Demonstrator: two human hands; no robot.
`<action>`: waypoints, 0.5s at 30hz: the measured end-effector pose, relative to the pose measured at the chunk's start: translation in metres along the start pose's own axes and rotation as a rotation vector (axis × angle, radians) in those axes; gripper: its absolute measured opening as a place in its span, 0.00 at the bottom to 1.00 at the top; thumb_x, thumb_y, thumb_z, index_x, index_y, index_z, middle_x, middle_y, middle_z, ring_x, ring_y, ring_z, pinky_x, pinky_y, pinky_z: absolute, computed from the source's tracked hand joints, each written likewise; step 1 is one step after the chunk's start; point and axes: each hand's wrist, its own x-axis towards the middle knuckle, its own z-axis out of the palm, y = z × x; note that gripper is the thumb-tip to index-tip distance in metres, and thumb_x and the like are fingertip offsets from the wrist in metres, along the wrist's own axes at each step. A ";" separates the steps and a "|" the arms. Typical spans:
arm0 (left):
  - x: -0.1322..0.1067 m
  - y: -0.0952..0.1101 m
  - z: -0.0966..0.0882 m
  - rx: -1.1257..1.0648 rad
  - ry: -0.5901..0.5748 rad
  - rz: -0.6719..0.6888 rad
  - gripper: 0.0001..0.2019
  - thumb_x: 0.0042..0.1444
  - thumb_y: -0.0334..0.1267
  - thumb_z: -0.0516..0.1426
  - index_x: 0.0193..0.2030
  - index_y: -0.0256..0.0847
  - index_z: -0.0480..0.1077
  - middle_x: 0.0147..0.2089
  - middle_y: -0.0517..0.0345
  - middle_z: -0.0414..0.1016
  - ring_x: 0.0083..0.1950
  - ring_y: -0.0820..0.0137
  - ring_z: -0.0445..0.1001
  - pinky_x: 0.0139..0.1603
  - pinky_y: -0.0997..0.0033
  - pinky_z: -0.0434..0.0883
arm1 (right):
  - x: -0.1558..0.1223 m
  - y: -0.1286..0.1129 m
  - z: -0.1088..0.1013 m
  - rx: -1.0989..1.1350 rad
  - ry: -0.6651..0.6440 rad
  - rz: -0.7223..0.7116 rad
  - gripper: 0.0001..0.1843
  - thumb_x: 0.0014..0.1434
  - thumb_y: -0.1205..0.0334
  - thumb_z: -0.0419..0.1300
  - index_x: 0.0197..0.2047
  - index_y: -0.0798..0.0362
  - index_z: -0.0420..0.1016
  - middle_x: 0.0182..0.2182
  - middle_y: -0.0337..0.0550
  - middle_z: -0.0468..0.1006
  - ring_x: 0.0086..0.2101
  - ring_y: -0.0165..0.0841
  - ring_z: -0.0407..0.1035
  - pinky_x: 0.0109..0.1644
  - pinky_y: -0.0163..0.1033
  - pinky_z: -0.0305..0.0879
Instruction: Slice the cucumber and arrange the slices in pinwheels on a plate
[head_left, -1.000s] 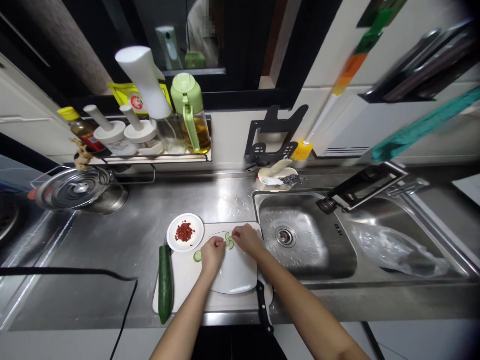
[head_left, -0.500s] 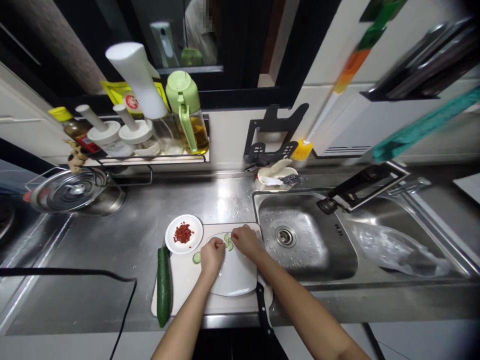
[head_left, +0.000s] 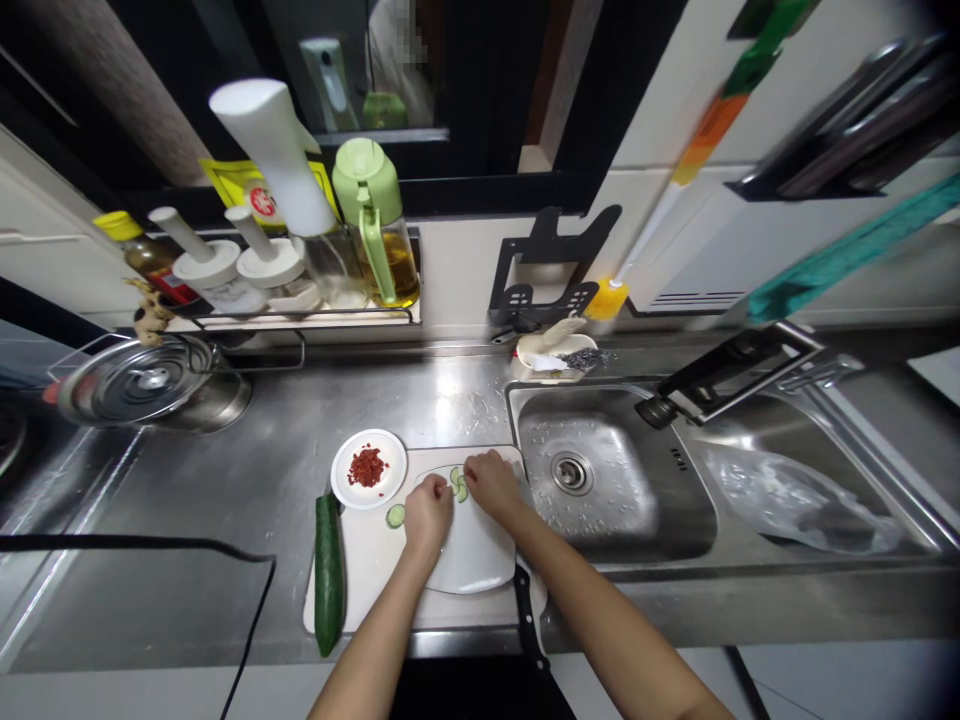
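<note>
Several pale green cucumber slices [head_left: 458, 484] lie in a curved pattern near the far end of a white plate [head_left: 472, 560]. My left hand [head_left: 429, 515] is closed in a pinch at their left side. Closed as well, my right hand [head_left: 491, 482] has its fingertips against their right side. Whether either pinch holds a slice is hidden by the fingers. The plate rests on a cutting board [head_left: 367, 590]. One more slice [head_left: 395, 515] lies on the board left of my left hand, and a whole dark green cucumber [head_left: 328, 575] lies along the board's left edge.
A small white plate [head_left: 341, 492] with chopped red bits [head_left: 367, 466] stands at the board's far left corner. A black-handled knife [head_left: 526, 615] pokes out at the right near edge. The sink [head_left: 615, 480] is to the right; an oil bottle [head_left: 379, 225] stands on the back shelf.
Both hands stay at the cucumber slices, with only very slight finger movement. The whole view has shifted a little; nothing else visibly differs.
</note>
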 end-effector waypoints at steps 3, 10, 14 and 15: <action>0.000 -0.002 0.002 0.014 0.026 0.029 0.07 0.51 0.33 0.52 0.34 0.40 0.71 0.28 0.57 0.73 0.31 0.69 0.69 0.35 0.73 0.59 | -0.001 0.000 0.002 -0.003 0.017 -0.002 0.09 0.61 0.63 0.51 0.36 0.51 0.73 0.39 0.46 0.75 0.43 0.38 0.61 0.40 0.39 0.52; 0.001 -0.005 0.004 -0.003 0.061 0.145 0.06 0.50 0.31 0.51 0.26 0.40 0.68 0.26 0.58 0.70 0.30 0.71 0.66 0.34 0.74 0.58 | -0.003 -0.001 0.005 0.009 0.037 -0.001 0.11 0.61 0.64 0.50 0.34 0.52 0.74 0.38 0.47 0.75 0.44 0.38 0.61 0.41 0.39 0.52; 0.000 -0.004 -0.003 -0.046 0.024 0.115 0.07 0.50 0.33 0.52 0.27 0.40 0.70 0.26 0.57 0.72 0.30 0.71 0.67 0.34 0.74 0.59 | -0.005 0.000 0.002 0.032 0.047 0.012 0.10 0.60 0.64 0.51 0.34 0.52 0.74 0.37 0.46 0.75 0.43 0.37 0.62 0.42 0.38 0.53; -0.001 -0.004 -0.007 -0.061 0.018 0.107 0.07 0.50 0.34 0.52 0.28 0.40 0.71 0.27 0.57 0.72 0.30 0.71 0.68 0.35 0.74 0.60 | -0.007 0.001 0.001 0.040 0.053 0.018 0.10 0.60 0.65 0.51 0.34 0.52 0.74 0.36 0.45 0.75 0.42 0.36 0.62 0.42 0.38 0.53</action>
